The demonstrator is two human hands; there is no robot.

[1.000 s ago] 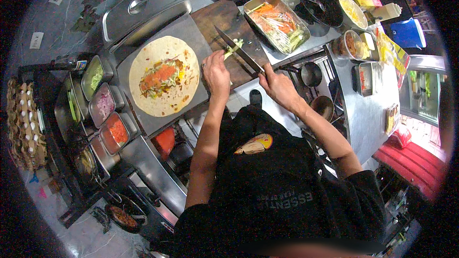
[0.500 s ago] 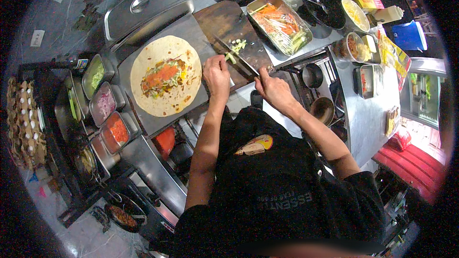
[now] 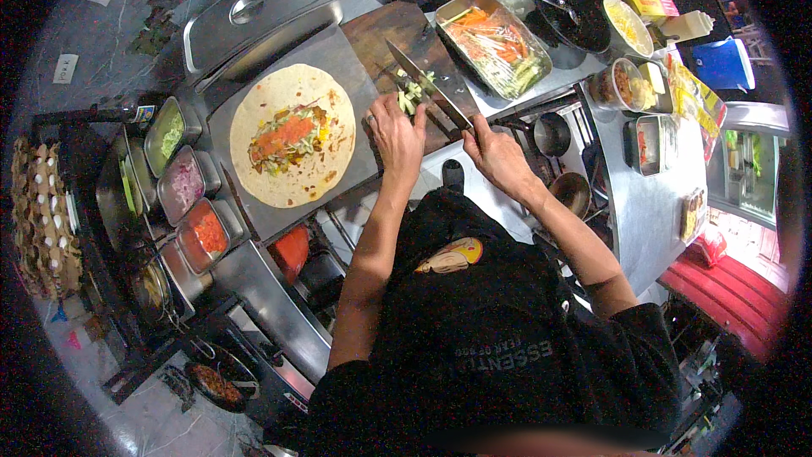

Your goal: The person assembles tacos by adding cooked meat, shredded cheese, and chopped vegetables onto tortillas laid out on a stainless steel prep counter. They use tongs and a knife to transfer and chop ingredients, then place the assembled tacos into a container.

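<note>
My right hand is closed round the handle of a kitchen knife. Its long blade points up and left over the dark wooden cutting board. Just left of the blade lies a small heap of chopped pale-green vegetable, probably cucumber. At the near edge of that heap is my left hand, fingers apart and tips by the pieces. To its left a large flatbread lies flat on a grey board, topped in the middle with an orange, green and brown filling.
A metal tray of cut vegetables stands right of the board. Small metal tubs hold shredded greens, chopped onion and orange bits at left. A lidded steel pan sits behind; two pans are at right.
The knife has shifted right, so the chopped pieces now lie to the left of its blade. My left hand has moved right toward them, and its curled fingers have spread.
</note>
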